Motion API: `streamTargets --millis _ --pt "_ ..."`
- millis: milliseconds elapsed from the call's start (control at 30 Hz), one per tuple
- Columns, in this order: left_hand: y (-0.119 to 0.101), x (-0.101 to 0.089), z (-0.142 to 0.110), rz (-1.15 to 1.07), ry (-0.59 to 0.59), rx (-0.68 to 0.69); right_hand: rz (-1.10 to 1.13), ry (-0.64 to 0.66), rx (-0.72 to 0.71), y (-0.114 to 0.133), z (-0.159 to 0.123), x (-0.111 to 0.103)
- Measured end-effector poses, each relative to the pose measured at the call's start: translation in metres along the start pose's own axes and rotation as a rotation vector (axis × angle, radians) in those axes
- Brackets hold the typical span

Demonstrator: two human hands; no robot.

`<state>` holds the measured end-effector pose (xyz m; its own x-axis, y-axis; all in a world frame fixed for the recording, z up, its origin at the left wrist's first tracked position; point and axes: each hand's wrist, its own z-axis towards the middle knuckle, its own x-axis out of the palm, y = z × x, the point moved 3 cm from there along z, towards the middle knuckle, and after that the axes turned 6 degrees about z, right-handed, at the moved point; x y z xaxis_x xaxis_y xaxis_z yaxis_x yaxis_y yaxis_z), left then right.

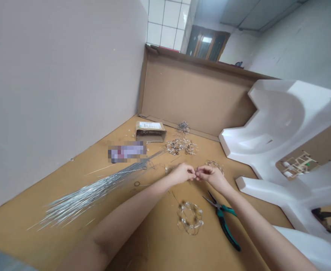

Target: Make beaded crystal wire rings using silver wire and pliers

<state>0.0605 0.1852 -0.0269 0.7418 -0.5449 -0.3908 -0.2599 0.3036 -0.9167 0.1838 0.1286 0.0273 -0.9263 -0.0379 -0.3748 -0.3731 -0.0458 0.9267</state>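
Observation:
My left hand point(182, 173) and my right hand point(210, 176) meet at the fingertips above the tan board, pinching a small glinting bit of wire that is mostly hidden by the fingers. Just beyond my right hand lies a ring of wire and beads point(214, 164). A larger ring of clear beads on wire point(190, 217) rests below my wrists. To its right are long-nose pliers point(221, 217) with green and black handles. A bundle of long silver wires point(80, 199) fans out left of my left forearm. Tangled beaded wire pieces point(176, 146) lie farther ahead.
A small cardboard box point(150, 131) and a pixelated package point(127, 151) sit on the tan board point(69, 180) near a white wall point(60, 82). A cardboard sheet point(196, 92) stands behind them. Large white moulded foam packing point(284, 124) lies to the right.

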Motion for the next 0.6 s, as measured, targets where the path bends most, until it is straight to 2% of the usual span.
streamTargets --millis 333,600 --pt "-0.004 0.002 -0.006 0.224 0.055 0.066 -0.142 -0.123 -0.058 -0.02 -0.007 -0.001" --pt "-0.003 0.004 -0.011 0.298 0.021 0.083 -0.133 -0.111 -0.061 -0.034 -0.016 0.007"
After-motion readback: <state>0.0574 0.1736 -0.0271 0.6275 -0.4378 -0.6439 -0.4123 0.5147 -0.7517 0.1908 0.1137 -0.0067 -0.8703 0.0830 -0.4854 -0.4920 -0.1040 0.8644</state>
